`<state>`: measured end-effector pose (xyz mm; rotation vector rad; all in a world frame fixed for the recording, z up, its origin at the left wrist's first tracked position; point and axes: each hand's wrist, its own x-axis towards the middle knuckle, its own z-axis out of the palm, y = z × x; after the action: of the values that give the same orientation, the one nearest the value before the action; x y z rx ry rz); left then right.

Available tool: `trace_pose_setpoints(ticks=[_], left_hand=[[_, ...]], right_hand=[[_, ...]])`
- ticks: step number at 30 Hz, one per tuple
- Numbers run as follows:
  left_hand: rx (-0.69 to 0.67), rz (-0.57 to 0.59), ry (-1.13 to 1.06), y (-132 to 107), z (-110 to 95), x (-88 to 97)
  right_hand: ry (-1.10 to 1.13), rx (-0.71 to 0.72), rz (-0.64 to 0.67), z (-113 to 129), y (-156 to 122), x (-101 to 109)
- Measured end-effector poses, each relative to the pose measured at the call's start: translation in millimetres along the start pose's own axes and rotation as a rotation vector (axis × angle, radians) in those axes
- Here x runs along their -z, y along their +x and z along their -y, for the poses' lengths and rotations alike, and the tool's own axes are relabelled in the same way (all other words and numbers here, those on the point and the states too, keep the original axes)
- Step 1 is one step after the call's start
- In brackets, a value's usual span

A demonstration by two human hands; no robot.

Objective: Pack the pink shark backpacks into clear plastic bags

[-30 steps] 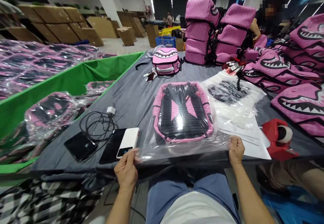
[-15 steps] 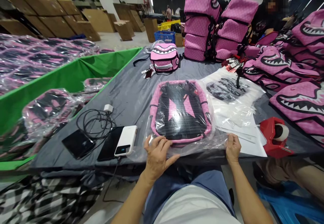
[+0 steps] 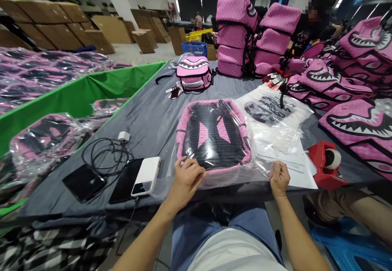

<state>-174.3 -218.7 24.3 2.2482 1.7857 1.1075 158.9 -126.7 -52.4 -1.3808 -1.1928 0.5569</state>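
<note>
A pink-and-black backpack [image 3: 214,136] lies flat on the grey-covered table inside a clear plastic bag [image 3: 260,175], its black back panel and straps facing up. At its near left corner, my left hand [image 3: 187,179] has its fingers bent and drawn together on the plastic. My right hand [image 3: 279,178] pinches the near right edge of the same bag, apart from the backpack. Part of the bag's loose film is hidden under my fingers. A printed white plastic bag [image 3: 272,120] and white paper sheets [image 3: 298,169] lie just to the right.
A red tape dispenser [image 3: 326,165] stands right. Left are a white power bank [image 3: 147,176], a black tablet-like device [image 3: 83,182] and cables. Pink backpacks [image 3: 234,38] are stacked behind; a smaller pink bag [image 3: 194,73] stands far-centre. A green-lined bin [image 3: 122,83] holds bagged backpacks.
My left hand's fingers, spread with the thumb out before, are now curled together on the bag's near left corner. My right hand keeps its pinch. The whole view has shifted slightly.
</note>
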Motion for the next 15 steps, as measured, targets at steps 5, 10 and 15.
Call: trace_pose_setpoints(ticks=[5,10,15], left_hand=[[0.348,0.341,-0.361,31.0,25.6,-1.2],[0.499,0.453,-0.49,41.0,28.3,-0.8],[0.463,0.431,-0.465,41.5,16.0,4.4]], right_hand=[[-0.039,-0.136,0.227,-2.9,16.9,-11.3],[-0.082,-0.151,0.233,-9.4,21.2,-3.6],[-0.289,-0.01,-0.011,-9.7,33.2,83.2]])
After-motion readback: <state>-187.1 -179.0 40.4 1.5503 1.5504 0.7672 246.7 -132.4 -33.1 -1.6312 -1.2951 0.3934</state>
